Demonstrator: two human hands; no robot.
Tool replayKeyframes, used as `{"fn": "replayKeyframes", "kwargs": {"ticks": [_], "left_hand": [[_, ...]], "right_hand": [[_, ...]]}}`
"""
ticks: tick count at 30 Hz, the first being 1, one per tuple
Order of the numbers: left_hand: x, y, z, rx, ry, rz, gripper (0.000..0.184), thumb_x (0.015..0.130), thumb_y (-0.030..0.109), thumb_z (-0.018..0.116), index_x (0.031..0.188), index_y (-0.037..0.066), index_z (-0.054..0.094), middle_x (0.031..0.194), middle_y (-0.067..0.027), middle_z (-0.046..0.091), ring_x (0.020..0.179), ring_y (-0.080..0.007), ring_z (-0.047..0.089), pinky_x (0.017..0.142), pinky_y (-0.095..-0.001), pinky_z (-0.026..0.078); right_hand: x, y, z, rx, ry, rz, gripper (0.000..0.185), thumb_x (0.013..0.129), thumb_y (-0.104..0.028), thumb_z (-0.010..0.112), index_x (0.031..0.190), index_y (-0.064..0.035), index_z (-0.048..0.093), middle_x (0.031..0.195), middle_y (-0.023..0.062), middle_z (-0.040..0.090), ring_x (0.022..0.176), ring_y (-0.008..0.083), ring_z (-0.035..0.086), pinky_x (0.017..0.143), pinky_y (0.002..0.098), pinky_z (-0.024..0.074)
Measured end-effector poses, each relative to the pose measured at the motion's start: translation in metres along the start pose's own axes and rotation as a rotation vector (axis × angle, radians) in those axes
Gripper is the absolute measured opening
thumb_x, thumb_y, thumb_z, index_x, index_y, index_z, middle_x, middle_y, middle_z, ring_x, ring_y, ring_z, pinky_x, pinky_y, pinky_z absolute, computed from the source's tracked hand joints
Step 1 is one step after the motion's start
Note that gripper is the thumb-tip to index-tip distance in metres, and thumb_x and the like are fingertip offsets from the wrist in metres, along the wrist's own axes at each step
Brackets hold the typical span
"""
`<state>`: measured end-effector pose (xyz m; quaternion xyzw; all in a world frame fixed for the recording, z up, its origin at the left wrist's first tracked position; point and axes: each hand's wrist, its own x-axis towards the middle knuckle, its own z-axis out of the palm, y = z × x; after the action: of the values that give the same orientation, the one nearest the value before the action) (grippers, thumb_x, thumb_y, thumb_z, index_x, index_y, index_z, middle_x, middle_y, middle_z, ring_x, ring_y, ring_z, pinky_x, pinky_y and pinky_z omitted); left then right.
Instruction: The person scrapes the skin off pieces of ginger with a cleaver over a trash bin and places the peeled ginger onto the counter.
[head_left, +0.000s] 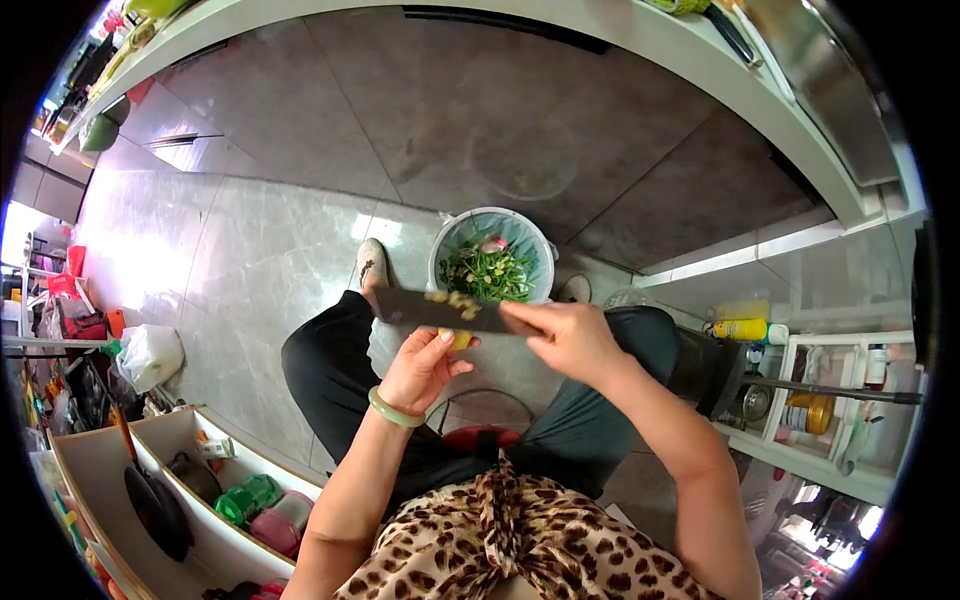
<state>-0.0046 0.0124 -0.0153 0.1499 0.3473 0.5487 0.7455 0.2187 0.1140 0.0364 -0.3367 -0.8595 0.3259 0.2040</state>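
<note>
My right hand (578, 342) grips a wide dark cleaver (402, 309), its blade reaching left across the front of my lap. Brownish-yellow peelings (460, 303) cling to the upper face of the blade. Just below the blade, my left hand (413, 372) pinches a small pale-yellow piece that looks like peeled ginger (461, 340). A green bangle (396, 409) is on that wrist. Beyond the cleaver stands a white bin (434, 262) with a liner. Green stems and leaves (487, 270), yellowish scraps and a pink-and-white bit lie inside it.
Dark cabinet fronts (440, 110) rise behind the bin under a pale counter edge. To the lower left is an open divided drawer (190, 415) holding a pan (157, 512) and bottles. A white rack (785, 375) with jars stands at right. A white bag (150, 357) sits on the floor.
</note>
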Motion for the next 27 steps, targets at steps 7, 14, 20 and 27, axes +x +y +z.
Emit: {"fn": "replayKeyframes", "kwargs": {"ticks": [7, 14, 20, 27], "left_hand": [[-0.002, 0.000, 0.013, -0.012, -0.114, 0.151, 0.062, 0.090, 0.037, 0.059, 0.136, 0.002, 0.037, 0.127, -0.0104, 0.052, 0.116, -0.0185, 0.054, 0.100, -0.0312, 0.045], [-0.010, 0.002, 0.023, 0.141, -0.152, 0.260, 0.053, 0.089, 0.038, 0.061, 0.125, 0.003, 0.043, 0.119, -0.0076, 0.055, 0.111, -0.0145, 0.055, 0.098, -0.0300, 0.046], [-0.011, 0.004, 0.018, 0.097, -0.046, 0.139, 0.054, 0.083, 0.035, 0.070, 0.120, 0.003, 0.048, 0.114, -0.0067, 0.059, 0.103, -0.0148, 0.060, 0.088, -0.0284, 0.051], [-0.007, -0.007, -0.004, -0.062, -0.075, 0.098, 0.037, 0.089, 0.013, 0.064, 0.123, 0.005, 0.050, 0.115, -0.0135, 0.061, 0.100, -0.0240, 0.064, 0.078, -0.0389, 0.058]], "right_hand": [[-0.011, -0.041, -0.003, -0.196, 0.013, -0.213, 0.039, 0.076, -0.015, 0.069, 0.115, -0.0133, 0.066, 0.073, 0.0058, 0.065, 0.063, 0.0219, 0.065, 0.055, 0.0326, 0.0519], [-0.017, -0.039, 0.002, -0.217, 0.003, -0.215, 0.038, 0.078, -0.016, 0.068, 0.115, -0.0125, 0.066, 0.073, 0.0065, 0.064, 0.062, 0.0225, 0.065, 0.055, 0.0327, 0.0517], [-0.020, -0.026, 0.003, -0.179, -0.031, -0.177, 0.038, 0.077, -0.015, 0.069, 0.115, -0.0127, 0.066, 0.075, 0.0075, 0.065, 0.063, 0.0239, 0.065, 0.056, 0.0336, 0.0515], [-0.017, 0.008, 0.012, -0.090, 0.023, -0.122, 0.034, 0.076, -0.010, 0.069, 0.110, -0.0127, 0.069, 0.075, 0.0086, 0.067, 0.064, 0.0241, 0.065, 0.055, 0.0335, 0.0499]]}}
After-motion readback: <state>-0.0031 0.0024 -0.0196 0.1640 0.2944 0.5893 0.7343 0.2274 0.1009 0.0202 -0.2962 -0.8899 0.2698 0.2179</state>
